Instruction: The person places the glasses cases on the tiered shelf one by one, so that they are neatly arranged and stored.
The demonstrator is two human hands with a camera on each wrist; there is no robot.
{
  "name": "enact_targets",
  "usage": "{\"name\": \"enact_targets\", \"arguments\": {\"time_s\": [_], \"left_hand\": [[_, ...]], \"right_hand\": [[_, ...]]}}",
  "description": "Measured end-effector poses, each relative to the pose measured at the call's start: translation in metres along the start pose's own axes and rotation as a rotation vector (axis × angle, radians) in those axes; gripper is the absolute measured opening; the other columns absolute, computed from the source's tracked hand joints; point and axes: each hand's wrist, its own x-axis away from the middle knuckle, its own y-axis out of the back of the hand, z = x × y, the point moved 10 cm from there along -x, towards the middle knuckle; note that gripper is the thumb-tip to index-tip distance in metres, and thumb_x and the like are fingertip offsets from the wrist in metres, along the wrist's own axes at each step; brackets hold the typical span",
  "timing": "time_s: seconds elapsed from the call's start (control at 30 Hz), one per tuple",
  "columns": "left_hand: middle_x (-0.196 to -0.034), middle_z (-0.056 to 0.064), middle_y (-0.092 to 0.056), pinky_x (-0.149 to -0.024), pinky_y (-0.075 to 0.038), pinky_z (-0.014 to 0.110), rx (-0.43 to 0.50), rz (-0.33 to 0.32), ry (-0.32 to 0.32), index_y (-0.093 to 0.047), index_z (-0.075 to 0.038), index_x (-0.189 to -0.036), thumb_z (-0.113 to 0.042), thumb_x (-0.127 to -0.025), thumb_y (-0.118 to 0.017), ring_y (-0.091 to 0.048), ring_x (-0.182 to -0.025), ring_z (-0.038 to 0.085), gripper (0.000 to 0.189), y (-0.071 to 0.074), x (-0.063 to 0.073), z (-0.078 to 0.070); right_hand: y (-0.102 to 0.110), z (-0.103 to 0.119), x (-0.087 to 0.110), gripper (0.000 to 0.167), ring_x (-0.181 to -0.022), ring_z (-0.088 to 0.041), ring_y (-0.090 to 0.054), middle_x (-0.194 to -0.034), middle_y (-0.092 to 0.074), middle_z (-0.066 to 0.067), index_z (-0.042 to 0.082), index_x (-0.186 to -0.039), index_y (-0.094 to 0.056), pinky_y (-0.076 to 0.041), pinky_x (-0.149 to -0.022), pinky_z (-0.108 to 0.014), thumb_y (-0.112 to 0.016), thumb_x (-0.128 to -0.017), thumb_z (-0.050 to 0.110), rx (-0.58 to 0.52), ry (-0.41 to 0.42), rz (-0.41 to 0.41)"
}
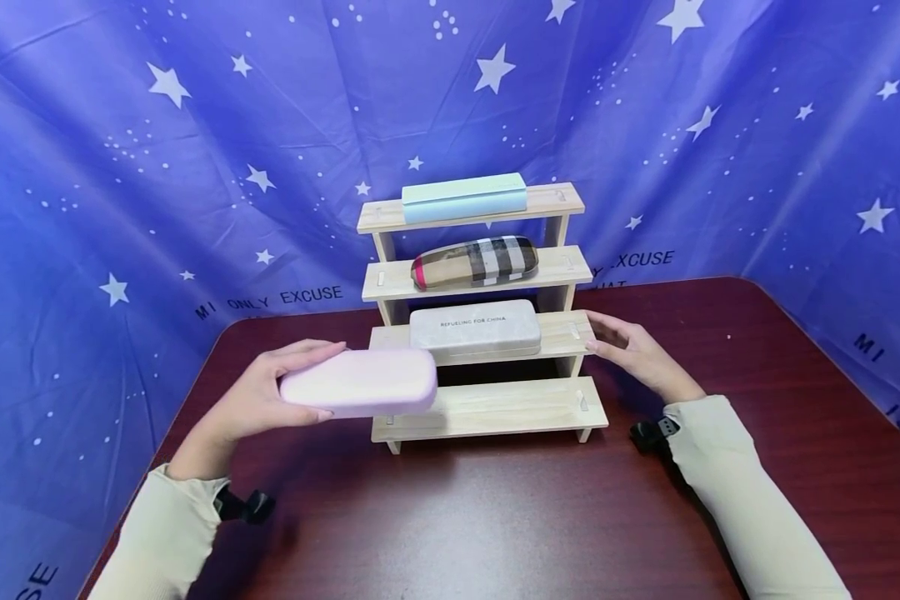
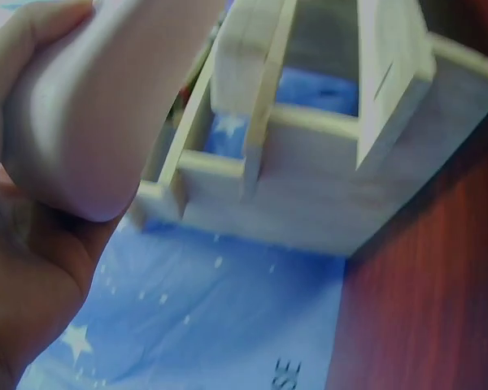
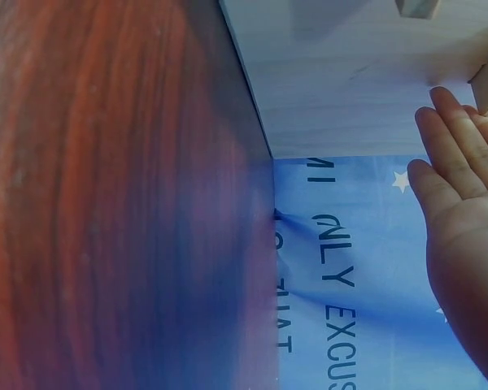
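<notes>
My left hand point(image 1: 270, 390) grips one end of a pale lilac glasses case point(image 1: 360, 382), raised in front of the left part of a stepped wooden stand point(image 1: 487, 408). In the left wrist view, thumb and fingers wrap round the case point(image 2: 98, 106). My right hand point(image 1: 640, 354) is at the right end of the second step from the bottom, its fingers extended along the stand's side in the right wrist view. A grey glasses case point(image 1: 476, 327) with lettering lies on that step. Above it lie a plaid glasses case point(image 1: 476, 262) and, on top, a light blue case point(image 1: 465, 198).
The stand is on a dark red-brown table point(image 1: 465, 517). Behind and at both sides hangs a blue curtain point(image 1: 420, 100) with white stars and lettering. Black wrist cameras are strapped at both cuffs, the left one point(image 1: 246, 506) low over the table.
</notes>
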Motion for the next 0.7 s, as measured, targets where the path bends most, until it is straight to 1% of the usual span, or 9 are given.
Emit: {"name": "enact_targets", "arguments": {"time_s": [0.23, 0.37, 0.47, 0.6, 0.7], "left_hand": [[-0.124, 0.008, -0.059, -0.079, -0.044, 0.019, 0.059, 0.035, 0.019, -0.059, -0.006, -0.128, -0.013, -0.062, -0.087, -0.053, -0.107, 0.013, 0.072, -0.034, -0.007, -0.013], [-0.124, 0.007, -0.059, -0.080, -0.044, 0.020, 0.083, 0.040, 0.027, -0.059, -0.004, -0.127, -0.016, -0.062, -0.087, -0.054, -0.106, 0.017, 0.071, -0.052, -0.011, -0.019], [-0.125, 0.007, -0.059, -0.082, -0.044, 0.021, 0.063, 0.033, 0.028, -0.060, -0.004, -0.127, -0.019, -0.062, -0.087, -0.054, -0.108, 0.018, 0.072, -0.065, -0.015, -0.021], [-0.127, 0.005, -0.059, -0.086, -0.043, 0.023, 0.020, 0.008, 0.029, -0.059, -0.008, -0.128, -0.022, -0.061, -0.087, -0.054, -0.112, 0.018, 0.074, -0.080, -0.019, -0.022], [-0.126, 0.006, -0.059, -0.088, -0.042, 0.024, 0.031, -0.016, 0.032, -0.059, -0.009, -0.129, -0.022, -0.061, -0.086, -0.054, -0.112, 0.018, 0.074, -0.090, -0.023, -0.021]], "right_hand": [[0.000, -0.001, -0.002, 0.057, -0.111, 0.006, -0.046, -0.139, -0.042, -0.027, -0.004, -0.143, -0.034, -0.039, -0.088, -0.009, -0.057, -0.094, 0.014, 0.009, -0.005, 0.003], [0.000, 0.001, -0.002, 0.057, -0.112, 0.006, -0.046, -0.139, -0.042, -0.026, -0.004, -0.143, -0.034, -0.038, -0.089, -0.009, -0.056, -0.094, 0.014, 0.006, -0.003, 0.009], [-0.001, 0.002, -0.002, 0.056, -0.111, 0.006, -0.047, -0.138, -0.043, -0.026, -0.004, -0.142, -0.034, -0.039, -0.089, -0.010, -0.057, -0.094, 0.014, 0.004, -0.002, 0.011], [0.000, 0.002, -0.001, 0.056, -0.111, 0.006, -0.047, -0.138, -0.043, -0.026, -0.004, -0.142, -0.035, -0.039, -0.088, -0.010, -0.057, -0.094, 0.014, 0.012, -0.005, 0.004], [0.000, 0.001, 0.000, 0.057, -0.111, 0.006, -0.046, -0.139, -0.042, -0.025, -0.003, -0.143, -0.034, -0.038, -0.089, -0.009, -0.057, -0.094, 0.015, 0.017, -0.015, 0.005]]}}
